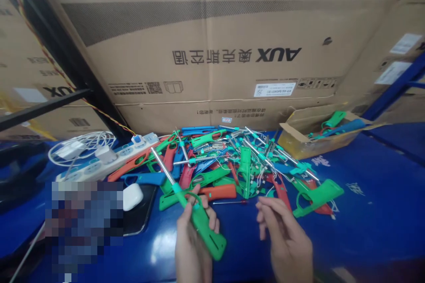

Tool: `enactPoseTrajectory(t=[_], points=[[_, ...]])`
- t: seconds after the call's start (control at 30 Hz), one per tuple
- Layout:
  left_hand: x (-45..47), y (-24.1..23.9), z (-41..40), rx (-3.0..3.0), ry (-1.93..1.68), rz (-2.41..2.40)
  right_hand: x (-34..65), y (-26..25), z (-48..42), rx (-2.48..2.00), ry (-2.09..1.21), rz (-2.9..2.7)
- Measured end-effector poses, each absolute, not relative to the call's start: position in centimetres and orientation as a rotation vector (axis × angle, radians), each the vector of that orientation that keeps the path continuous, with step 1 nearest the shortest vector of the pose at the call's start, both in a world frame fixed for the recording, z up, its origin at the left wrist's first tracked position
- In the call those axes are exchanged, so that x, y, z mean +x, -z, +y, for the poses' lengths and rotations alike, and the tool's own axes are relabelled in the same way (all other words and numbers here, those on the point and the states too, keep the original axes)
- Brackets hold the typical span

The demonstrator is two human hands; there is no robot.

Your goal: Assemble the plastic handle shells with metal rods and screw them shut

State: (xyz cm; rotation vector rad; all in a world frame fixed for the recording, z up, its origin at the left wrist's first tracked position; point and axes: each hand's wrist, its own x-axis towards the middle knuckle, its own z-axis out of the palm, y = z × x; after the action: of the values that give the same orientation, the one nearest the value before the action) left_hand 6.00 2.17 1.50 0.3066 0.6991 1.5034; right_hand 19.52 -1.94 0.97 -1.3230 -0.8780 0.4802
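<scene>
The green lighter is in the left hand, whose fingers wrap its handle, above the blue table. Its long axis runs diagonally: metal tube pointing forward and left, handle butt back and right. The right hand hangs apart, fingers loosely curled (whether they pinch anything small, I cannot tell).

On the large carton at the far side, I read "AUX 奥克斯空调", upside down. "AUX" shows again, inverted, on the carton at far left. The white label's small print defeats me.
</scene>
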Motion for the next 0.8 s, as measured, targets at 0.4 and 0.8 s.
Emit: enactPoseTrajectory(t=[0.4, 0.8], points=[[5.5, -2.1, 1.9, 0.221, -1.57, 0.705, 16.8, -0.3, -2.3, -1.015, -0.637, -1.656], [5.4, -2.2, 1.9, 0.228, -1.59, 0.677, 16.2, 0.6, -2.7, -1.048, -0.678, -1.698]])
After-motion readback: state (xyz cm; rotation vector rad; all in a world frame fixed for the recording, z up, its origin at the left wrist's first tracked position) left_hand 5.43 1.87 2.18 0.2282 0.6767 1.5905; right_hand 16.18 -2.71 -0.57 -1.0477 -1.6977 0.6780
